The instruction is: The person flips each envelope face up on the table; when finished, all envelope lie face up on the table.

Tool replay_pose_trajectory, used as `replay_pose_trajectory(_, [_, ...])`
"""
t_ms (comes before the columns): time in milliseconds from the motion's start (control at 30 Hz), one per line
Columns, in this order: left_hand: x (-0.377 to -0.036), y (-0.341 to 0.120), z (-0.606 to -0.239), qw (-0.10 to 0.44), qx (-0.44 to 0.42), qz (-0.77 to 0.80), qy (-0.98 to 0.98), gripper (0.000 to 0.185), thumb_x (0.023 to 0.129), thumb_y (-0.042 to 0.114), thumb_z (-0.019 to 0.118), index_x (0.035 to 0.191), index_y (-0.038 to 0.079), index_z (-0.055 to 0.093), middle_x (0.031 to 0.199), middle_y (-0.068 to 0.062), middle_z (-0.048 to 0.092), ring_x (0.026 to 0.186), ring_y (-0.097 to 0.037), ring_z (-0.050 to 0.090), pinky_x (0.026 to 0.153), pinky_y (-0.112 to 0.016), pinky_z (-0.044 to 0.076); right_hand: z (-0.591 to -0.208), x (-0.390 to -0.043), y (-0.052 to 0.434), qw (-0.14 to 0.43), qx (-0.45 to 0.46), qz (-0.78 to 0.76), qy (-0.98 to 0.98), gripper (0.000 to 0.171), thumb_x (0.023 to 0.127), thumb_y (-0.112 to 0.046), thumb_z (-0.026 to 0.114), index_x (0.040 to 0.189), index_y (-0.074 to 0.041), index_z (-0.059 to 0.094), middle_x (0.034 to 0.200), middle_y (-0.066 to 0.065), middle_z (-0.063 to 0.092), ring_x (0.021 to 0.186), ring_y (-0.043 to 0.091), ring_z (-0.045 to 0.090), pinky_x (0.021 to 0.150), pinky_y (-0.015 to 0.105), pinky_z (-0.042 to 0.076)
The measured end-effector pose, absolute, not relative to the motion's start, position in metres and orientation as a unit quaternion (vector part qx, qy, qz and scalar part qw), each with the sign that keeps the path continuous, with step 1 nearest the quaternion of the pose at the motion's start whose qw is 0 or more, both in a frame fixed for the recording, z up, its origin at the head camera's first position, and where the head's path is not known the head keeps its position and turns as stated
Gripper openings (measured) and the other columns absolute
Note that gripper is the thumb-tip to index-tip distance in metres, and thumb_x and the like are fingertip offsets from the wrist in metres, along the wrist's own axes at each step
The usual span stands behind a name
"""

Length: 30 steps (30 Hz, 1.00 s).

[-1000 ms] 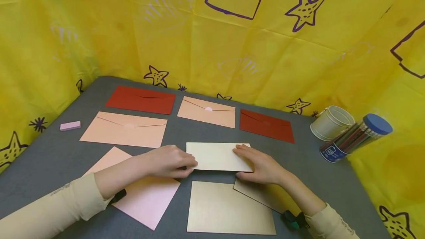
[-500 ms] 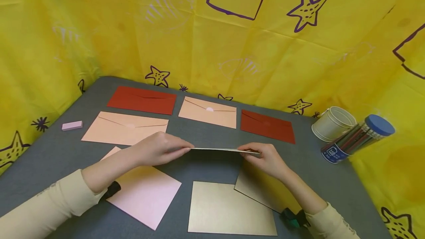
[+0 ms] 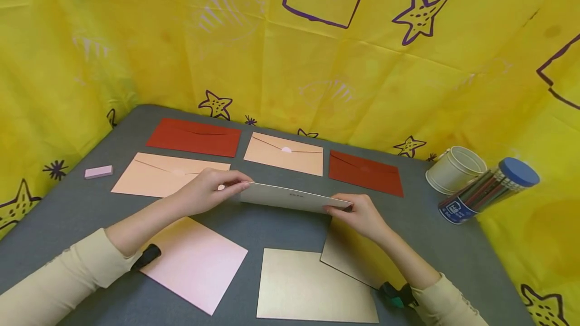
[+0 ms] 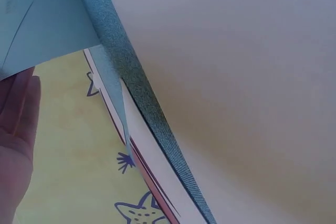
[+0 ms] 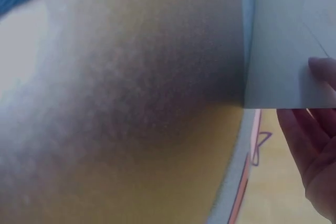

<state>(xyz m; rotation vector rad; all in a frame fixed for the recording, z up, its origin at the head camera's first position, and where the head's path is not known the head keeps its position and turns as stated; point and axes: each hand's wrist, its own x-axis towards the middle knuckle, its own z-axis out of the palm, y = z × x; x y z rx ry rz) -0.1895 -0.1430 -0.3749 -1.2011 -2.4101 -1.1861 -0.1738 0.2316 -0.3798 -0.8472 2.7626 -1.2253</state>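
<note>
At the right edge of the frame a clear tube with a blue lid (image 3: pixel 487 189) lies tilted, full of pencils, against an empty cream tin cup (image 3: pixel 454 167). At centre, a pale cream envelope (image 3: pixel 290 197) with small dark print is held above the grey tabletop (image 3: pixel 68 215), its ends pinched by the left hand (image 3: pixel 206 192) and the right hand (image 3: pixel 360 215).

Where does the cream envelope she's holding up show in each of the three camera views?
Head: cream envelope mid-picture, lifted off the table, left hand and right hand pinching its ends.
Left wrist: top left corner, above the fingers.
Right wrist: upper right, thumb on it.
Shared landmark: yellow star-print cloth.
</note>
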Motion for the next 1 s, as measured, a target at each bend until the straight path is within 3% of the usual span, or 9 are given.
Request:
replay_pose_trajectory(167, [-0.192,-0.144,-0.38,0.032,-0.367,-0.396,-0.841,0.003,0.092,0.009,0.068,0.094,0.009,0.068,0.075,0.003,0.063,0.068,-0.006,0.051,0.062,-0.024,0.048,-0.388,-0.181,0.235,0.003,-0.275,-0.393,0.877,0.006,0.087,-0.016,0.075,0.093,-0.017,0.076,0.085,-0.008,0.071,0.07,0.011,0.059,0.062,0.025,0.051])
replay_pose_trajectory(333, [-0.193,-0.143,-0.381,-0.011,-0.319,-0.398,-0.86,0.01,0.093,0.011,0.066,0.084,0.011,0.063,0.068,0.006,0.054,0.064,-0.01,0.047,0.057,-0.024,0.041,-0.386,-0.183,0.232,0.003,-0.248,-0.392,0.886,0.012,0.087,-0.023,0.075,0.098,-0.018,0.076,0.09,-0.01,0.072,0.073,0.009,0.064,0.063,0.026,0.054])
replay_pose_trajectory(467, [-0.195,-0.143,-0.378,-0.014,-0.263,-0.425,-0.866,0.005,0.093,0.016,0.068,0.092,0.011,0.066,0.079,0.004,0.064,0.073,-0.013,0.056,0.064,-0.026,0.048,-0.385,-0.184,0.228,0.013,-0.204,-0.413,0.888,0.025,0.086,-0.029,0.076,0.105,-0.013,0.076,0.095,-0.004,0.074,0.081,0.01,0.069,0.066,0.028,0.056])
replay_pose_trajectory(600, [-0.197,-0.144,-0.376,-0.035,-0.199,-0.463,-0.863,0.018,0.092,0.018,0.069,0.106,0.006,0.068,0.093,-0.001,0.07,0.088,-0.017,0.065,0.077,-0.031,0.054,-0.386,-0.187,0.224,0.026,-0.163,-0.431,0.887,0.033,0.085,-0.031,0.077,0.111,-0.012,0.074,0.1,-0.001,0.074,0.086,0.014,0.068,0.068,0.029,0.056])
replay_pose_trajectory(767, [-0.199,-0.146,-0.379,-0.072,-0.14,-0.518,-0.841,0.034,0.092,0.015,0.069,0.12,-0.003,0.061,0.098,-0.01,0.07,0.085,-0.022,0.069,0.076,-0.033,0.057,-0.388,-0.19,0.221,0.045,-0.117,-0.437,0.891,0.037,0.084,-0.03,0.078,0.113,-0.01,0.071,0.093,0.001,0.072,0.079,0.018,0.064,0.064,0.029,0.055])
replay_pose_trajectory(1000, [-0.199,-0.147,-0.383,-0.087,-0.106,-0.509,-0.85,0.043,0.09,0.012,0.07,0.127,-0.004,0.056,0.096,-0.012,0.068,0.08,-0.022,0.069,0.072,-0.035,0.058,-0.393,-0.196,0.217,0.056,-0.077,-0.402,0.91,0.029,0.083,-0.032,0.079,0.095,-0.008,0.069,0.073,0.002,0.065,0.064,0.018,0.061,0.058,0.03,0.052])
